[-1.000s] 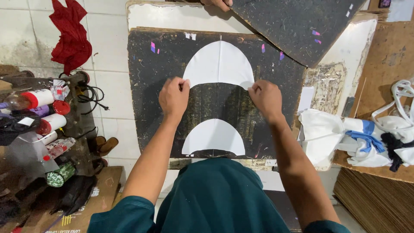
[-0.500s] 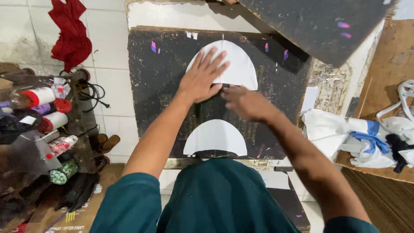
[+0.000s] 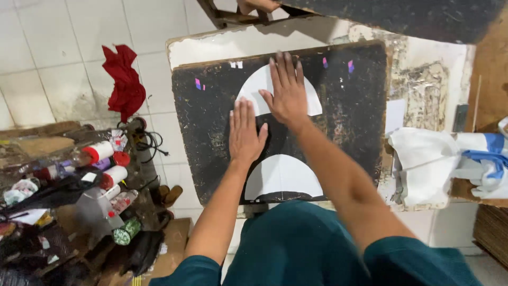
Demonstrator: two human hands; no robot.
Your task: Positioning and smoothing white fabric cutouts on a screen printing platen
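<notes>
A black work board (image 3: 201,137) lies on a worn table in front of me. Two white half-round cut pieces rest on it: the upper white piece (image 3: 254,87) and the lower white piece (image 3: 283,177). My left hand (image 3: 245,132) lies flat, fingers together, on the dark band between them, touching the lower left edge of the upper piece. My right hand (image 3: 287,90) presses flat on the upper piece with fingers spread. Neither hand grips anything.
A red cloth (image 3: 124,79) lies on the tiled floor at left. Several bottles and tubes (image 3: 103,169) crowd a cluttered shelf at lower left. White and blue fabric (image 3: 450,164) sits at right. Another person's hand (image 3: 256,5) holds a dark board (image 3: 402,18) at the top.
Both hands left the edges of the upper white piece and moved onto it, now lying flat and pressing down. The camera view shifted, so the board sits further right.
</notes>
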